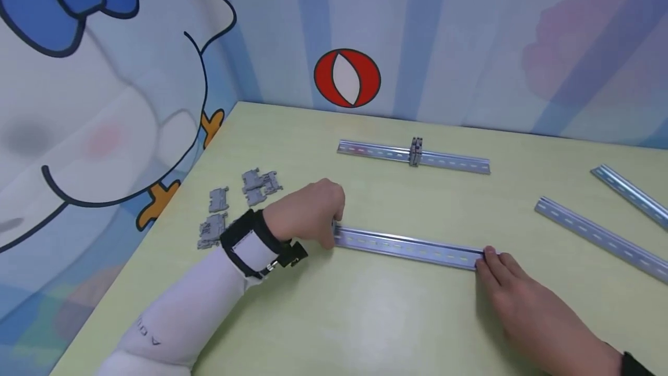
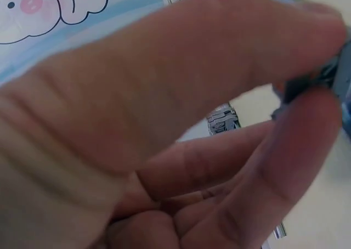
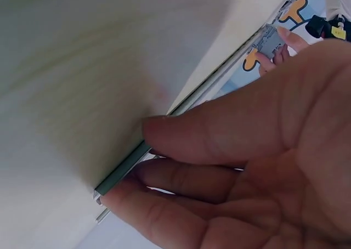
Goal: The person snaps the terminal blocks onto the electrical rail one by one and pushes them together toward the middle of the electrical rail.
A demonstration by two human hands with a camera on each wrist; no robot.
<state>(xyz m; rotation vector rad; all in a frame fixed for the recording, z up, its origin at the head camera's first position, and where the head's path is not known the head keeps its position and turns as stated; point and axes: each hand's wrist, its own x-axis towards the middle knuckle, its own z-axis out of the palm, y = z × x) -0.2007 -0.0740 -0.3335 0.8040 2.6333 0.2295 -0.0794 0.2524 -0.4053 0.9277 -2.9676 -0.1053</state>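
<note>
A slotted metal DIN rail [image 1: 407,246] lies across the middle of the table. At its left end my left hand [image 1: 308,208] pinches a small grey plastic clip [image 3: 270,41] between thumb and finger. In the left wrist view the fingertips hide much of that clip. My right hand [image 1: 537,306] grips the rail's right end, with the thumb on one edge and fingers on the other in the right wrist view. Loose grey clips [image 1: 213,230] lie on the table beside my left wrist.
Farther back lies another rail [image 1: 459,162] with grey clips [image 1: 416,151] mounted near its middle. Two more rails, one nearer [image 1: 600,239] and one farther [image 1: 631,193], lie slanted at the right. A printed wall [image 1: 459,45] borders the table's back.
</note>
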